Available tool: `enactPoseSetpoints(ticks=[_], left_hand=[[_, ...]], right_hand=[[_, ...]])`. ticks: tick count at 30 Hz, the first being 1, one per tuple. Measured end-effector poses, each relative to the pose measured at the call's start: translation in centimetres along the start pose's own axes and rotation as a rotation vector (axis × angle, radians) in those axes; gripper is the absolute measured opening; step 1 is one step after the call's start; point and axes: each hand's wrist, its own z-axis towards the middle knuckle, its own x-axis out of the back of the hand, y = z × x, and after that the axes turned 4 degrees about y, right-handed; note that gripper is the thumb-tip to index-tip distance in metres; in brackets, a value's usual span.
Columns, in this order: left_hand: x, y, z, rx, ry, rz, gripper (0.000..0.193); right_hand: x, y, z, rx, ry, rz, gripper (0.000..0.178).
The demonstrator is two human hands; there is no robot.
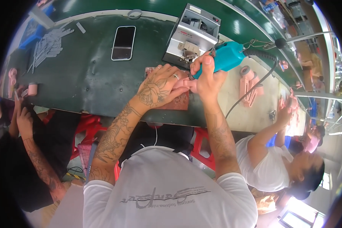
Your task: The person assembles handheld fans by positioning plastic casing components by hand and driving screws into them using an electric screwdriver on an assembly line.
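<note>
My right hand (210,78) is wrapped round a teal electric screwdriver (228,57), its thumb raised along the body. The tool's tip points down and left at a pink plastic part (185,82). My left hand (159,86) is closed over that part and presses it against a reddish work mat (177,103); much of the part is hidden under the fingers. Just beyond my hands stands a silver screw feeder (192,36), its front tray close to the screwdriver tip.
A phone (123,43) and a pile of grey strips (49,45) lie on the dark green table (91,81). Pink assemblies (250,85) rest to the right, beside the screwdriver's black cable (260,81). Co-workers sit on both sides; the right one's hand (284,115) holds pink parts.
</note>
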Motion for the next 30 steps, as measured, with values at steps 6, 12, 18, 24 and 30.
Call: enactPoseSetpoints(ticks=[6,12,18,24,30], left_hand=[[0.3,0.1,0.1,-0.029,0.0,-0.015,0.036],[1.3,0.4,0.3,-0.008,-0.042,-0.051,0.04],[0.5,-0.1,-0.3,0.005,-0.108,-0.034,0.046],[0.1,-0.1,-0.7,-0.003,-0.081,-0.015,0.043],[1.2,0.4,0.1,0.048,-0.107,-0.101,0.041]], right_hand=[[-0.1,-0.2,0.0,0.03,0.019,-0.049,0.039],[-1.5,-1.2,2.2,0.108,0.079,-0.021,0.039],[-3.0,0.1,5.2,0.219,0.063,-0.007,0.033],[-3.1,1.0,4.6,0.198,0.036,0.065,0.033],[-1.2,-2.6,1.5,0.081,0.079,0.042,0.039]])
